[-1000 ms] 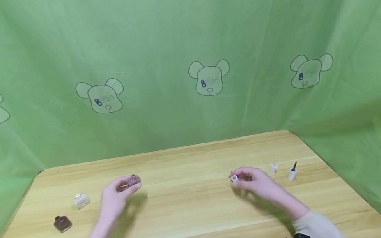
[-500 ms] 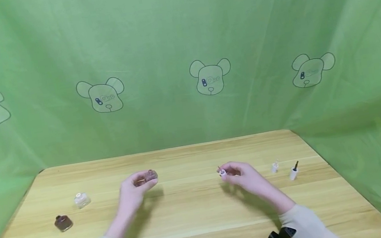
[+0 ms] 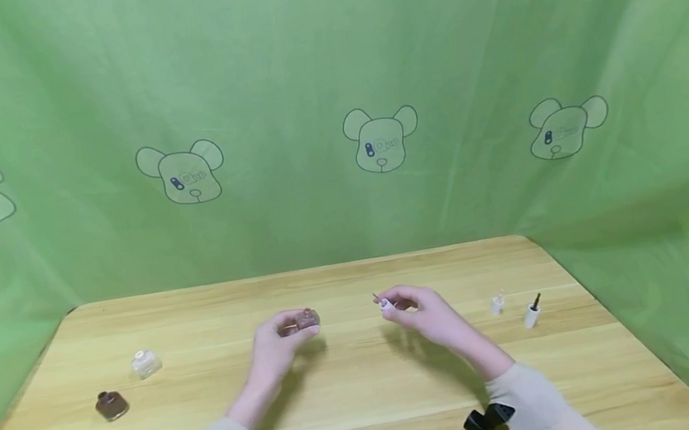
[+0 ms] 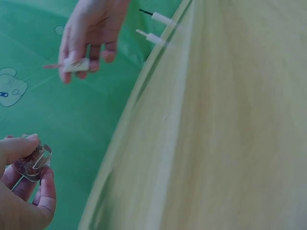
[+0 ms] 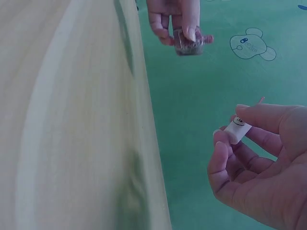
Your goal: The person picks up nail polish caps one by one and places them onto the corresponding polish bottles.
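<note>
My left hand [image 3: 277, 344] grips a small glass nail polish bottle [image 3: 307, 318] with reddish-brown polish inside and an uncapped neck. Its thumb and fingers pinch the sides of the bottle, plain in the left wrist view [image 4: 32, 162]. Across a gap to the right, my right hand [image 3: 424, 313] pinches a white nail polish cap [image 3: 386, 304] between thumb and fingers. From that cap sticks a thin reddish brush [image 4: 50, 66], pointing up and away from the palm in the right wrist view. Both hands are raised above the wooden table [image 3: 359, 393], bottle and cap apart.
At the left stand a clear open bottle [image 3: 146, 364] and a dark brown open bottle [image 3: 112, 405]. Two white caps stand at the right, one with a pale brush [image 3: 498, 304], the other with a dark brush [image 3: 532, 313]. A green curtain [image 3: 273, 106] hangs behind the table.
My left hand has moved right with the bottle, and my right hand has moved left with the cap. The gap between them has narrowed. The standing bottles and caps stay put.
</note>
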Demonstrator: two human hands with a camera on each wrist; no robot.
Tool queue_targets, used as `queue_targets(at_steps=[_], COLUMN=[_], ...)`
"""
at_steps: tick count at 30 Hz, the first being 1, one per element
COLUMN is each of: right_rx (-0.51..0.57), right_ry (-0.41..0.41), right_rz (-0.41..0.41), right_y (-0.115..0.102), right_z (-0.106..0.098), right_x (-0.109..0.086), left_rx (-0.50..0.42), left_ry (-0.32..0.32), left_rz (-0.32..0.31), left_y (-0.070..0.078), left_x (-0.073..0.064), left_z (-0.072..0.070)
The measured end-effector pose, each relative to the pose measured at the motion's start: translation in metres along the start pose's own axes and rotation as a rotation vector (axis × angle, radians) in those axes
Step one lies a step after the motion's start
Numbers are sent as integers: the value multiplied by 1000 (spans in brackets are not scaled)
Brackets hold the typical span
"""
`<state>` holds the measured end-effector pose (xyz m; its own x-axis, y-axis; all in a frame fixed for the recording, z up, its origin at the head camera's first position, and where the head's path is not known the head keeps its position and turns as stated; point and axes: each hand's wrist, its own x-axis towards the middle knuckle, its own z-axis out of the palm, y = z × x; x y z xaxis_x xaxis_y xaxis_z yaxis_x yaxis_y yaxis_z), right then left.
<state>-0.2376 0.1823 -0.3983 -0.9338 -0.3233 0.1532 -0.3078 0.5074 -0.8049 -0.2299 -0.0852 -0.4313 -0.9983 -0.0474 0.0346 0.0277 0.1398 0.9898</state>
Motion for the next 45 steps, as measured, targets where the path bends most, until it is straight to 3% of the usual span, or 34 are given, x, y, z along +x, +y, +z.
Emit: queue_targets(at_steps=[11,18,28,45], right_rx=[-74,-136,-188,-281], right_ry=[33,56,80,51], right_rz=[-22,-104,-121,-238], right_y=[-11,-19,-23,-29], right_z=[1,0,0,11], right_x=[0,-4,-10,-16], left_rx=[-26,-83,-153,-127], left_ry=[-92,-174,-252,-261], left_rz=[-42,-72,-67,-51], left_y=[-11,-17,-25,-27], left_x=[-13,-18,-24,-24], left_z=[22,28,35,37])
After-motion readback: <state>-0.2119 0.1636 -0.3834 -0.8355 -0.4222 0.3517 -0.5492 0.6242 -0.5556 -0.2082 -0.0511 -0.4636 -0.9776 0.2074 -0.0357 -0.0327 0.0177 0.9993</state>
